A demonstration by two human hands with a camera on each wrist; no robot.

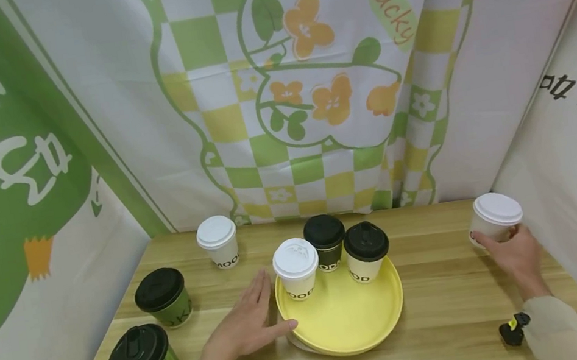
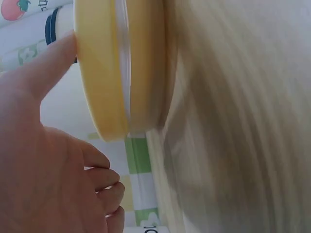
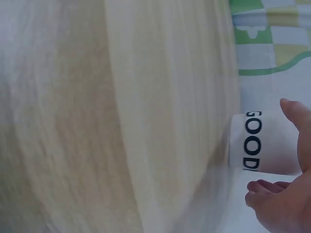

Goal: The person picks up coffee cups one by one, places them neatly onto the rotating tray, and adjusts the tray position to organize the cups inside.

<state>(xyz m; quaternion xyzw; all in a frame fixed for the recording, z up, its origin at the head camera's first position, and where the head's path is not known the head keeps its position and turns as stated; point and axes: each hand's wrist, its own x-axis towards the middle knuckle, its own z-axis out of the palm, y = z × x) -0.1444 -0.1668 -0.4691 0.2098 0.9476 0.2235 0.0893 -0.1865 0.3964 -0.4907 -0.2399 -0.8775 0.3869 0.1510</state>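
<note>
A round yellow tray (image 1: 345,326) lies mid-table. On its far part stand a white cup with a white lid (image 1: 296,268) and a cream cup with a black lid (image 1: 367,251). A black cup (image 1: 325,241) stands at its far rim. My left hand (image 1: 245,327) lies flat on the wood beside the tray, fingers straight, thumb against the rim. In the left wrist view the thumb (image 2: 48,63) touches the tray's yellow side (image 2: 109,73). My right hand (image 1: 515,256) curls round the base of a white-lidded white cup (image 1: 495,217) at the far right. The right wrist view shows that cup (image 3: 262,143) between thumb and fingers.
On the left of the table (image 1: 450,305) stand a white cup (image 1: 218,241) near the back and two green cups with black lids (image 1: 163,296) (image 1: 142,359). Printed cloth walls close in the left, back and right sides; the right-hand cup stands close to the right wall.
</note>
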